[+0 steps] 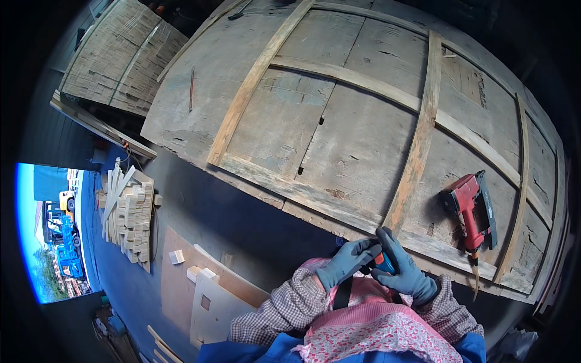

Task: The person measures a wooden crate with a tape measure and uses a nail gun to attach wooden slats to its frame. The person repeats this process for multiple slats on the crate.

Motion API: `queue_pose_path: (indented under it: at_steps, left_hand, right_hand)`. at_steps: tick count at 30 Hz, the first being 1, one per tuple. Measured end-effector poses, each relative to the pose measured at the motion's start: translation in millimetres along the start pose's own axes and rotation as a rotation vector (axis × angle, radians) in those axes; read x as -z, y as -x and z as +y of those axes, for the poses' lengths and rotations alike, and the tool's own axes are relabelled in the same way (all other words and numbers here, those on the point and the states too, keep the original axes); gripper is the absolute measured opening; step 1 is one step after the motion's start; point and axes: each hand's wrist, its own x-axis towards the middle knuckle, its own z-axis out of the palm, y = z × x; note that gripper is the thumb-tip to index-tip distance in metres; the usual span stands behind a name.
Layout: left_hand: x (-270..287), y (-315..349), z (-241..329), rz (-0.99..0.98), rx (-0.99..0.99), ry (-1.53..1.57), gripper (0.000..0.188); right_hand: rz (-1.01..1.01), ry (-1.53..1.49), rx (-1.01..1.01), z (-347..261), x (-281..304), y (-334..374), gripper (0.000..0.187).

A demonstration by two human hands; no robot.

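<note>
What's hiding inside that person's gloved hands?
A small thing, bright blue with a bit of orange-red, peeks out between the left hand and the right hand. The hands cover the rest, so I can't see its whole shape or tell what it is.

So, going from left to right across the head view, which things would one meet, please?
Blue vehicle, stacked wooden blocks, thin reddish stick, left gloved hand, right gloved hand, red nail gun.

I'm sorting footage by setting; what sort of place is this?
Probably a woodworking workshop: on worn boards lie a wooden-slat frame and a red nail gun; cut wood pieces are piled nearby.
</note>
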Motion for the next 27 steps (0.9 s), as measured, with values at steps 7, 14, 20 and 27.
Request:
queue_pose_path:
  at_steps: [7, 14, 20, 27]
  left_hand:
    - [23, -3, -9, -0.212, 0.161, -0.064, 0.037]
    - [56, 17, 15, 0.056, 0.386, 0.258, 0.017]
    - [253, 54, 41, 0.313, 0.123, 0.960, 0.012]
    - [267, 37, 62, 0.691, -0.088, 0.775, 0.047]
  right_hand:
    - [-0.210, -0.315, -0.069, 25, -13, 5, 0.097]
    - [-0.243, 0.054, -0.263, 16, 20, 28, 0.097]
    - [-0.112, 0.185, -0.579, 63, 120, 152, 0.077]
    - [0.073, -0.037, -0.656, 103, 140, 206, 0.052]
